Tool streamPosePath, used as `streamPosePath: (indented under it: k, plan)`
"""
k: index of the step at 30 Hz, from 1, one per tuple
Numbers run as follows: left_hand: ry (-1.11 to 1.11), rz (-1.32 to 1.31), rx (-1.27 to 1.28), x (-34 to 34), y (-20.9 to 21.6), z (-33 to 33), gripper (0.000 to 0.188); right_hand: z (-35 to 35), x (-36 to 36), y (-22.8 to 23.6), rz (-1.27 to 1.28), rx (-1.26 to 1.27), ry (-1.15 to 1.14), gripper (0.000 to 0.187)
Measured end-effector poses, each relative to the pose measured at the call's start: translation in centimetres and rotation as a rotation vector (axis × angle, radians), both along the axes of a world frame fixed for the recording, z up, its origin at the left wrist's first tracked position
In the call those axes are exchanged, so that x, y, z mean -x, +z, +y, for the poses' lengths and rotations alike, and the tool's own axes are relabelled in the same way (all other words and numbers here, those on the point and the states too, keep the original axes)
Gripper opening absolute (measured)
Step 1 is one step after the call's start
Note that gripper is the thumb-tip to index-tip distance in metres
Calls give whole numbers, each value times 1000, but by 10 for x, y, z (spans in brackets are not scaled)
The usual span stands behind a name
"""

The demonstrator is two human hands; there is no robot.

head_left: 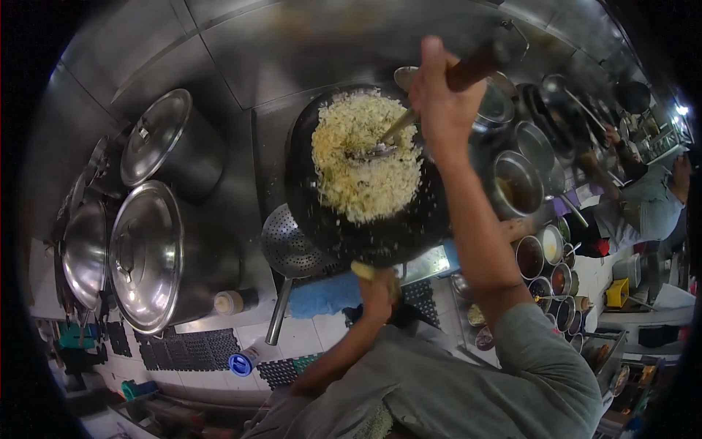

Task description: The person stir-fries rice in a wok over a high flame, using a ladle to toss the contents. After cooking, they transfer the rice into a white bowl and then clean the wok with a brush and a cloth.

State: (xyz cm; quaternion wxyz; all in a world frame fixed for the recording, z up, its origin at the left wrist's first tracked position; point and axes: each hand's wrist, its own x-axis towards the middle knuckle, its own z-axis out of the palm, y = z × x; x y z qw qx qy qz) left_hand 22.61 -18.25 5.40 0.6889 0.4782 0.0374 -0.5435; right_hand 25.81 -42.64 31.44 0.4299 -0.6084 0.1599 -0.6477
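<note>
A likely heavy wok (322, 227) of soft-looking rice (365, 186) is gripped far centre, best held at its near rim through a yellow cloth (362, 271), by the left hand (376, 298), a ladle (398, 126) being clasped by the right hand's (447, 106) closed fingers.

One wok (365, 238) of rice (365, 157), one ladle (399, 126) inside, one perforated skimmer (292, 238); two nearest lidded pots (150, 256)

Steel-panelled wall (248, 55) — pale tiled floor (301, 338) — bright lamp (681, 110).
</note>
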Motion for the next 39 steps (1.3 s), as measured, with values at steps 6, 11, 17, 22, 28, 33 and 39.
streamPosePath:
  k: [6,11,17,22,28,33,39]
  plan:
    - [-89,198,563,-58,-53,-52,28,54,-10,26,30,61,-131,48]
    - [-91,25,119,-17,3,3,24,8,1,-30,30,42,-138,38]
    - [-111,39,232,-68,-2,-57,11,66,-13,41,36,134,-142,43]
    - [-202,-28,75,-40,-15,-15,12,15,-8,-39,47,37,-206,46]
    - [-74,69,119,-62,32,-36,7,77,-11,68,47,70,-140,47]
    - [-88,-159,123,-53,-18,-60,19,21,-14,-40,-4,67,-254,44]
    - [-149,95,88,-30,29,10,11,63,-5,80,-70,15,-60,44]
